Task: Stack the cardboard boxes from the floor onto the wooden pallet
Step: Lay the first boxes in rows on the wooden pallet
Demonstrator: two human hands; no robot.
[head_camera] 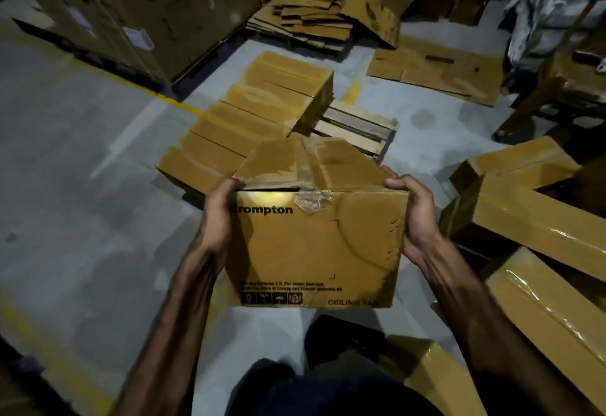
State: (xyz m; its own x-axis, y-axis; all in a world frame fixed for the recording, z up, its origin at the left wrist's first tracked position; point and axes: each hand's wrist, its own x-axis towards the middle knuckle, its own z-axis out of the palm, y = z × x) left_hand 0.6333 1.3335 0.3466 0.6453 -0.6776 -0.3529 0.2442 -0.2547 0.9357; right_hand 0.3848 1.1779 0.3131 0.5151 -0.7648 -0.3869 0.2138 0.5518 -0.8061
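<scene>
Both forearms reach forward and down from the bottom of the view, bare, converging on one carton. Left hand clamps the carton's left side near the top edge, fingertips curled over onto the top face. Right hand clamps the right side at the same height, thumb and fingers hooked over the top corner. Both hands are closed round the carton; neither is free.

Held cardboard box: one, carried in the air between the hands, printed face toward the camera reading "Crompton" at upper left and "CEILING FAN" at lower right. Its top flaps are creased and taped, with crumpled clear tape at the front seam. It hangs above the grey floor, on the near side of the wooden pallet, not touching it.

Pallet: one, slats bare on its right part. Its left part carries a stacked layer of boxes lying side by side as long flat cartons; at least five tops can be told apart, the exact count uncertain.

Loose long boxes to the right on the floor, wrapped in glossy film: three clearly seen there, lying crossed on one another, plus one more at the bottom edge by the person's dark trouser leg.

Behind the pallet: a pile of flattened cardboard and large stacked cartons at upper left. A yellow floor line runs past them.
</scene>
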